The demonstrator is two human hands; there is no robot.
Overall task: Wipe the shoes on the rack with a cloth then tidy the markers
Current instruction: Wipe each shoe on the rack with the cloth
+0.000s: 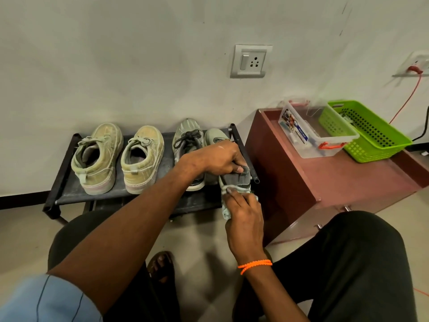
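A low black shoe rack [69, 194] stands against the wall. On it sit two beige canvas shoes [97, 156] [141, 159] at the left and a grey-green sneaker with dark laces [186, 138] to their right. My left hand [213, 159] reaches across and grips the rightmost grey-green shoe [214, 137] at its heel end. My right hand [243, 217] holds a crumpled grey-green cloth [226, 211] against the back of that shoe. No markers can be made out; a clear plastic box [311, 135] on the cabinet holds small items.
A maroon cabinet [325, 177] stands right of the rack, carrying the clear box and a green perforated basket [366, 131]. A wall socket [251, 61] is above the rack. A red cable [408, 96] hangs at the right. My knees and a sandalled foot [161, 266] fill the foreground.
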